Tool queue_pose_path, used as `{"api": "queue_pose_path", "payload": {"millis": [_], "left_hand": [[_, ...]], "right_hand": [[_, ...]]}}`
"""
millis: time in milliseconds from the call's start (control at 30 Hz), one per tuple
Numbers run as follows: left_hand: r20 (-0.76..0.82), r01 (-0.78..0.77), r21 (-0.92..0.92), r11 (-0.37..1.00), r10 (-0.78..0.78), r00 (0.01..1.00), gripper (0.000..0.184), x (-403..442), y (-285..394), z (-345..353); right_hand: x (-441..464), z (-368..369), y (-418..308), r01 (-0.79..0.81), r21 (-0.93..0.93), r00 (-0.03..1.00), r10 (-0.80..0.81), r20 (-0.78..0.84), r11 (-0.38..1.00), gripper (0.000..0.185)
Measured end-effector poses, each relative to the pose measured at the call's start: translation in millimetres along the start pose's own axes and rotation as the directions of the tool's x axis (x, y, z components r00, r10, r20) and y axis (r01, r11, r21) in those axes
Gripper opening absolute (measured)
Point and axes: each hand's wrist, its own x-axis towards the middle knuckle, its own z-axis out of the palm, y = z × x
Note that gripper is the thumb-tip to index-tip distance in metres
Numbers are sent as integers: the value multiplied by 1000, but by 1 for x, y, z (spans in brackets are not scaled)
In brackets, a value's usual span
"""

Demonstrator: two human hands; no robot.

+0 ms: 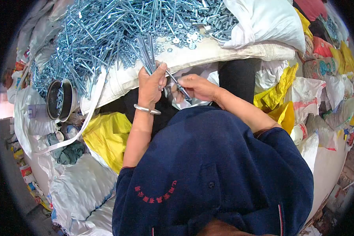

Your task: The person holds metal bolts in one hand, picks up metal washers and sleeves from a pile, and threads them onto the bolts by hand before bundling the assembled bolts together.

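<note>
In the head view, my left hand (148, 87) is closed around a bundle of long metal bolts (146, 55), which fan out upward past the fingers. My right hand (200, 87) pinches a single long bolt (171, 76) that slants between the two hands; a thicker dark part shows at its lower end. Just beyond the hands lies a big heap of long bolts (102, 31) on a white padded surface (208, 49). Small washers (192, 39) are scattered at the heap's near edge, and short metal sleeves (214, 19) are piled to their right.
A full white sack (267, 23) rests at the right of the work surface. On the left stands a dark round container (59, 100) with a few metal pieces inside. Yellow sacks (108, 135) lie beside my lap, and a white strap (96, 96) hangs at the left.
</note>
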Motion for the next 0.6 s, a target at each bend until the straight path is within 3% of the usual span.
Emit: {"api": "queue_pose_path", "payload": {"millis": [33, 67, 167, 233, 300, 333, 400, 433, 500, 533, 600], "left_hand": [[32, 23, -97, 995, -20, 999, 19, -1, 2, 0], [32, 23, -96, 995, -20, 999, 19, -2, 2, 0], [33, 7, -67, 998, -5, 999, 20, -6, -3, 2], [-79, -28, 170, 985, 42, 996, 19, -8, -8, 4], [-100, -36, 237, 971, 62, 993, 20, -7, -16, 1], [-122, -40, 303, 952, 81, 989, 21, -6, -21, 0], [-147, -48, 368, 929, 109, 983, 21, -6, -30, 0], [-169, -52, 432, 900, 138, 976, 21, -5, -35, 0], [-161, -72, 491, 868, 171, 972, 24, -4, -44, -2], [-139, -93, 597, 797, 217, 966, 27, -3, -48, -3], [-126, -68, 734, 676, 234, 964, 35, -3, -47, -6]], "right_hand": [[-4, 1, -1, -112, 174, 989, 92, 119, 978, 38], [-6, 3, -1, -157, 235, 982, 127, 137, 959, 33], [-7, 5, 0, -124, 126, 990, 114, 81, 984, 28], [-4, 2, 6, -58, 58, 998, 57, 25, 997, 24], [-4, -2, 10, -7, -329, 989, -42, -140, 944, 26], [-4, -3, 13, -6, -330, 989, -42, -139, 944, 26], [-5, 0, 18, 14, -526, 946, -182, -269, 850, 28], [-7, 1, 17, 14, -527, 945, -183, -270, 850, 28], [-11, 2, 13, -57, -815, 906, -312, -285, 576, 29], [-12, -2, 14, -57, -816, 906, -313, -284, 575, 29], [-12, -15, 14, 27, -901, 911, -381, -155, 432, 25]]}}
